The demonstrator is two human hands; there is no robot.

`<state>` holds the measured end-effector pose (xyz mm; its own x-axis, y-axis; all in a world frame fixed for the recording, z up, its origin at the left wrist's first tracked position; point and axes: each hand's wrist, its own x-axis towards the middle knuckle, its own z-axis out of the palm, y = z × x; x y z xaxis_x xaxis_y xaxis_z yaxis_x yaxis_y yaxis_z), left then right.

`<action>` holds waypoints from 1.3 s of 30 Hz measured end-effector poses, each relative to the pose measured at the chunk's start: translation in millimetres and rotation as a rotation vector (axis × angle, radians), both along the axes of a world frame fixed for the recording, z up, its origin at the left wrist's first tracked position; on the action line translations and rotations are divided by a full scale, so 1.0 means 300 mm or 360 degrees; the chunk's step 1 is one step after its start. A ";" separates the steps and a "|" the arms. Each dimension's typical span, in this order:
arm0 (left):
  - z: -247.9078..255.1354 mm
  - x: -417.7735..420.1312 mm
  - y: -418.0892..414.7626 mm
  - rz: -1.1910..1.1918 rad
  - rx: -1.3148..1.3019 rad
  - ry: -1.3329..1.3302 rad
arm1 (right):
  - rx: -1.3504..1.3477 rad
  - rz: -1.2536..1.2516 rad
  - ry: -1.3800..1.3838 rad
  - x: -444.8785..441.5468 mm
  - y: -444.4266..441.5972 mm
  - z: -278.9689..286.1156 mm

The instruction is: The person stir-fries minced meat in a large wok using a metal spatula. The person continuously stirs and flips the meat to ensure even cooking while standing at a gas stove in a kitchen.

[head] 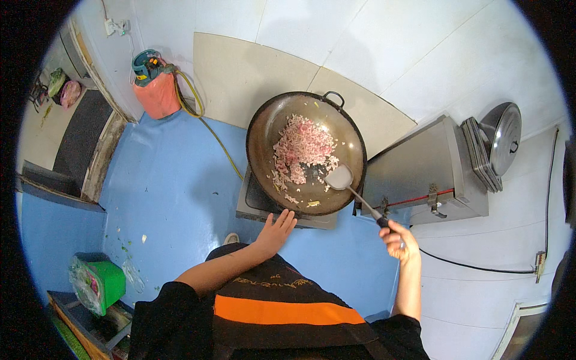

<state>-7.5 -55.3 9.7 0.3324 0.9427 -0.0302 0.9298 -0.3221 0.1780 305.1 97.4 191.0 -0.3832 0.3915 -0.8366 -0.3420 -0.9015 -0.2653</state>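
Observation:
My right hand point(400, 241) grips the black handle of a metal wok spatula point(340, 177). The spatula's blade rests inside a large wok point(263, 117), at the near right of the food. Small pink and whitish bits, likely chopped meat point(303, 141), are heaped across the wok's middle, and a few yellowish pieces lie near its rim. Beneath the wok is a gas stove point(252, 209), mostly hidden. My left hand point(276, 234) is held flat with fingers spread at the stove's front edge, just below the wok's rim. Nothing is in it; whether it touches the rim I cannot tell.
A gas cylinder with an orange-red lower part point(157, 92) stands at the far left, and its yellow hose point(220, 143) runs to the stove. Right of the wok is a steel cabinet point(411, 171) with trays and a round lid point(505, 139). A green bin point(110, 283) sits at lower left.

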 end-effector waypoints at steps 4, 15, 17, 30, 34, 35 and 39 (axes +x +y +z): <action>0.004 -0.008 0.003 -0.0035 0.0017 -0.0049 | -0.0484 -0.0250 0.0810 -0.084 0.217 -0.203; 0.031 -0.004 0.004 -0.0019 -0.0095 0.0044 | 0.1264 0.0684 -0.1035 -0.404 0.058 -0.173; 0.020 -0.003 -0.004 -0.0027 0.0015 0.0042 | 0.1379 0.0662 -0.1015 -0.472 0.103 -0.215; -0.042 -0.026 -0.006 -0.0077 0.0106 0.0030 | 0.1932 0.2155 -0.1787 -0.323 -0.263 0.159; -0.026 -0.019 -0.009 -0.0088 0.0099 -0.0010 | 0.1954 0.2442 -0.1995 -0.368 -0.284 0.089; -0.033 -0.014 -0.009 -0.0069 0.0143 -0.0002 | 0.1772 0.2321 -0.1891 -0.378 -0.239 -0.031; -0.007 -0.017 -0.006 -0.0137 0.0001 0.0051 | 0.1151 0.1171 -0.1113 -0.372 -0.128 -0.304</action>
